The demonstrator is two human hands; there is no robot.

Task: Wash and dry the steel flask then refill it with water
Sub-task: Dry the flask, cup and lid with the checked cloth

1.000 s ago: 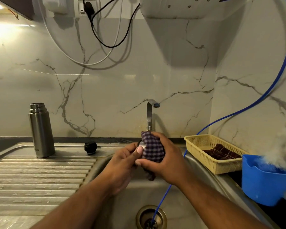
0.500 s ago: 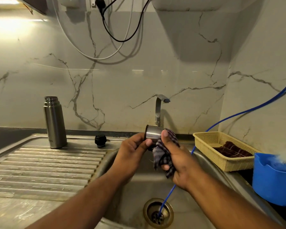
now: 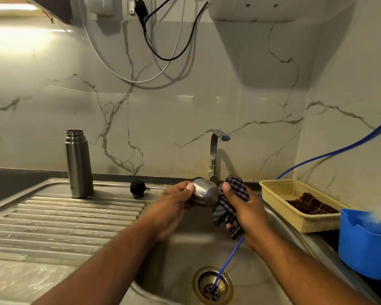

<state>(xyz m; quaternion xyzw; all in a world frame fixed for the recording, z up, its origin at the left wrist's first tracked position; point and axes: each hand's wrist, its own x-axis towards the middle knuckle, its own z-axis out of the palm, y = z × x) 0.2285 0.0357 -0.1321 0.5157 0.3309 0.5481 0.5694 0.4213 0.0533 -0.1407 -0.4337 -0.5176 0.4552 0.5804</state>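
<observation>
Steel flask (image 3: pixel 78 164) drying is at the cap, and the risks, as I judge them, lie around the sink basin (image 3: pixel 185 249). Nearest, at the basin bottom, a blue tube (image 3: pixel 229 258) runs into the drain (image 3: pixel 212 285). The hanging end of the checked cloth (image 3: pixel 226 211) is just above this tube and could get wet or catch on it. Over the basin the left hand (image 3: pixel 174 208) has a narrow grip, pinching the steel cap (image 3: pixel 204 194) with thumb and fingertips. If the metal is wet, it may slip and fall into the basin. The right hand (image 3: pixel 246 212) has its grip closed round the cloth. Left of the basin, on the desk, the black stopper (image 3: pixel 138 188) could roll in. Farther left the flask stands upright and open, and a careless forearm could tip it.
</observation>
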